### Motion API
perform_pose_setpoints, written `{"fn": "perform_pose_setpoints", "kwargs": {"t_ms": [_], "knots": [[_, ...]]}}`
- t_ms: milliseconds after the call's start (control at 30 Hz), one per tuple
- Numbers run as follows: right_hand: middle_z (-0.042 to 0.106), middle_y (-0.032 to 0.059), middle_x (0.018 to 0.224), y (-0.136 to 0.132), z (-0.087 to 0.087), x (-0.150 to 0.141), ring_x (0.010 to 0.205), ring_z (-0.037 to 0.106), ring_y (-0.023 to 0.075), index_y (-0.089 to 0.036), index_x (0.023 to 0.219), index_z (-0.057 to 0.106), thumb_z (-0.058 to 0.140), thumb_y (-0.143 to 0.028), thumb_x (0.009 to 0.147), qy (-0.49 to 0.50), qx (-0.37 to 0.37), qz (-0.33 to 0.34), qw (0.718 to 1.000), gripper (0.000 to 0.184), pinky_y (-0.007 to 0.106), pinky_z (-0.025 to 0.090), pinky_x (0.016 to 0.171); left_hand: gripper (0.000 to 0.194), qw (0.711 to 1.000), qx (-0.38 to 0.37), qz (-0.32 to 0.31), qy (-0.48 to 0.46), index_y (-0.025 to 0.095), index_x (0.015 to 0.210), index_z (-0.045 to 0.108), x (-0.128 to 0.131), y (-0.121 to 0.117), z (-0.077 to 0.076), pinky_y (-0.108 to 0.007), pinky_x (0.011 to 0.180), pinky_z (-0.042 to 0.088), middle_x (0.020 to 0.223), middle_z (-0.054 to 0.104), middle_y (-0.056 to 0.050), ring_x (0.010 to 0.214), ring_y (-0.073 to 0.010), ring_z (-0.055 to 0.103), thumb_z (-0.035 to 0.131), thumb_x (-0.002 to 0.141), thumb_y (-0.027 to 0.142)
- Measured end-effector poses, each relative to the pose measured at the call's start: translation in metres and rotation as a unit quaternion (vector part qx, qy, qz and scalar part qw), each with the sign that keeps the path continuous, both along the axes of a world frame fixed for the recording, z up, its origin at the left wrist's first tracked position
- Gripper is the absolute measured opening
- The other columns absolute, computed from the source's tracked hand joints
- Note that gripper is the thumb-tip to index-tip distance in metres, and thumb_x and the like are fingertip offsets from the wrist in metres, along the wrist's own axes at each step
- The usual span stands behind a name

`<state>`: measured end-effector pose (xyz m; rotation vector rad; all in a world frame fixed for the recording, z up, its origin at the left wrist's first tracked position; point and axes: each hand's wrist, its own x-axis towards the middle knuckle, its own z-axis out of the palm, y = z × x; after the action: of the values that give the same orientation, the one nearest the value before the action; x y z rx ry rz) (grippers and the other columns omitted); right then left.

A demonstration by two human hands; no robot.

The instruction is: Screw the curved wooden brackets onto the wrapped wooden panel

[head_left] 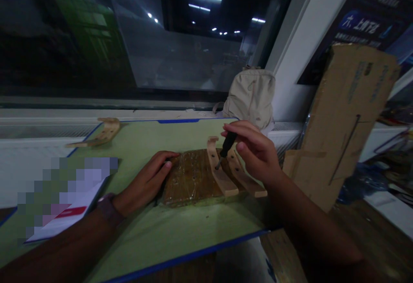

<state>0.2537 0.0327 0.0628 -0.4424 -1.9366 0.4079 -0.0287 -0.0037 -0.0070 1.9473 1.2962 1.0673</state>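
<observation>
My right hand (258, 149) is closed round the black handle of a screwdriver (229, 142). The tool tilts, its tip at a dark hole or screw in a curved wooden hook piece (222, 179). A second curved wooden piece (247, 177) lies just to the right, partly behind my right hand. Both rest on a brown block (183, 179) wrapped in shiny clear tape. My left hand (153, 173) grips the block's left edge, thumb and fingers against its upper left side; some fingers are hidden.
The block lies on a pale green table (155, 240) with blue edging. At the table's far left is another curved wooden piece (108, 132); nearer stands a paper or booklet (71, 210), partly blurred. A beige backpack (251, 96) sits by the window, with a large cardboard sheet (348, 115) at right.
</observation>
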Motion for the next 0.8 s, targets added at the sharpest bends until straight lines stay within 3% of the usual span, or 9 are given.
{"fn": "perform_pose_setpoints", "kwargs": {"t_ms": [100, 200, 300, 400, 467, 533, 600, 700, 800], "knots": [[0.071, 0.0052, 0.107, -0.005, -0.001, -0.004, 0.1, 0.069, 0.0182, -0.028, 0.125, 0.064, 0.057, -0.021, 0.096, 0.023, -0.068, 0.051, 0.996, 0.03, 0.038, 0.058, 0.088, 0.036, 1.0, 0.006, -0.001, 0.0, 0.023, 0.121, 0.058, -0.001, 0.0, -0.002, -0.042, 0.105, 0.044, 0.12, 0.065, -0.008, 0.114, -0.0271, 0.06, 0.038, 0.101, 0.046], [0.068, 0.0016, 0.095, 0.0, -0.008, -0.005, 0.082, 0.067, 0.0147, -0.026, 0.113, 0.066, 0.07, -0.02, 0.088, 0.084, -0.078, -0.029, 0.993, 0.026, 0.029, 0.059, 0.071, 0.035, 1.0, 0.013, 0.0, -0.002, 0.024, 0.121, 0.058, -0.001, 0.001, -0.005, -0.041, 0.104, 0.045, 0.119, 0.066, -0.007, 0.113, -0.0266, 0.061, 0.039, 0.101, 0.046], [0.064, 0.001, 0.091, 0.005, -0.01, -0.003, 0.079, 0.062, 0.0145, -0.027, 0.11, 0.069, 0.075, -0.023, 0.083, 0.072, -0.027, -0.091, 0.993, 0.027, 0.028, 0.056, 0.067, 0.036, 1.0, 0.018, 0.002, -0.001, 0.024, 0.121, 0.059, -0.001, 0.001, -0.005, -0.041, 0.103, 0.046, 0.119, 0.066, -0.007, 0.112, -0.0265, 0.061, 0.039, 0.101, 0.046], [0.066, 0.0051, 0.104, 0.001, -0.004, -0.001, 0.096, 0.064, 0.0186, -0.028, 0.123, 0.066, 0.065, -0.028, 0.092, 0.014, -0.011, -0.041, 0.999, 0.031, 0.036, 0.057, 0.083, 0.037, 1.0, 0.008, 0.0, 0.008, 0.023, 0.122, 0.058, 0.0, 0.0, -0.002, -0.042, 0.103, 0.046, 0.119, 0.066, -0.007, 0.112, -0.0263, 0.061, 0.038, 0.101, 0.046], [0.067, 0.0064, 0.114, -0.004, -0.001, -0.003, 0.103, 0.067, 0.0194, -0.029, 0.129, 0.063, 0.057, -0.027, 0.097, -0.001, -0.042, 0.02, 0.999, 0.033, 0.04, 0.057, 0.091, 0.038, 1.0, 0.001, -0.004, 0.02, 0.022, 0.123, 0.056, 0.0, -0.001, 0.001, -0.042, 0.104, 0.046, 0.12, 0.065, -0.008, 0.113, -0.0262, 0.06, 0.037, 0.102, 0.046], [0.07, 0.0049, 0.111, -0.006, -0.002, -0.005, 0.1, 0.069, 0.0178, -0.029, 0.126, 0.063, 0.056, -0.023, 0.097, 0.016, -0.082, 0.051, 0.995, 0.031, 0.039, 0.059, 0.09, 0.038, 1.0, -0.001, -0.005, 0.027, 0.021, 0.124, 0.055, 0.0, -0.001, 0.002, -0.043, 0.105, 0.045, 0.121, 0.064, -0.008, 0.114, -0.0263, 0.06, 0.036, 0.102, 0.046], [0.07, 0.0024, 0.1, -0.005, -0.005, -0.006, 0.09, 0.07, 0.0155, -0.029, 0.119, 0.065, 0.064, -0.02, 0.093, 0.056, -0.095, 0.022, 0.994, 0.028, 0.033, 0.061, 0.08, 0.038, 1.0, 0.002, -0.004, 0.03, 0.021, 0.124, 0.055, -0.001, -0.002, 0.002, -0.043, 0.105, 0.045, 0.121, 0.064, -0.008, 0.114, -0.0263, 0.059, 0.035, 0.102, 0.046], [0.065, 0.0002, 0.092, 0.0, -0.01, -0.004, 0.079, 0.065, 0.0137, -0.029, 0.109, 0.067, 0.075, -0.019, 0.084, 0.088, -0.055, -0.069, 0.992, 0.028, 0.028, 0.057, 0.069, 0.039, 0.999, 0.006, -0.002, 0.036, 0.021, 0.123, 0.056, -0.001, -0.001, 0.001, -0.042, 0.104, 0.046, 0.12, 0.063, -0.008, 0.114, -0.0259, 0.059, 0.035, 0.102, 0.046], [0.065, 0.0023, 0.092, -0.001, -0.006, -0.002, 0.083, 0.063, 0.0168, -0.029, 0.111, 0.068, 0.072, -0.023, 0.086, 0.039, 0.006, -0.07, 0.997, 0.026, 0.032, 0.057, 0.072, 0.039, 0.999, 0.011, -0.003, 0.037, 0.021, 0.123, 0.056, -0.002, -0.001, -0.001, -0.042, 0.104, 0.045, 0.121, 0.063, -0.007, 0.114, -0.0257, 0.059, 0.035, 0.102, 0.046]]}}
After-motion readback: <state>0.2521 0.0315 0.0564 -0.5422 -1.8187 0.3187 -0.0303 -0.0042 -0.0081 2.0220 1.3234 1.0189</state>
